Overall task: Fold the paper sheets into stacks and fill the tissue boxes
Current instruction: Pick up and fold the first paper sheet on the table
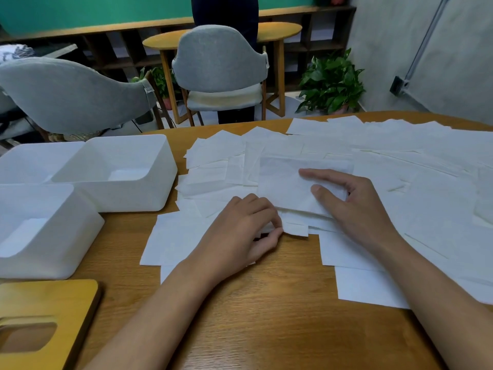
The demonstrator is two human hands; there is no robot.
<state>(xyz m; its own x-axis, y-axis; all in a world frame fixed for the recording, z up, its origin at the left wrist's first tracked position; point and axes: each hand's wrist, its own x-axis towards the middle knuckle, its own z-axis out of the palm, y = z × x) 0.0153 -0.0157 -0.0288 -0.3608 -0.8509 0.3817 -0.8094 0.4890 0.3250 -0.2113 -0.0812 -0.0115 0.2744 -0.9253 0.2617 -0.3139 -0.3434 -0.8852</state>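
Folded stack (293, 182): long axis left-right.
Your right hand (357, 206) presses it flat, fingers extended; your left hand (240, 233) pinches its near edge. Bare table (266, 316) lies nearer you.

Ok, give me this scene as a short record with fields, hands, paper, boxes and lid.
left hand: pinching the near edge of the paper stack
right hand: flat on top of the paper stack
loose sheets: spread over the table
tissue boxes: three white, open, at left, no stacks inside
wooden lid: off, lying near left
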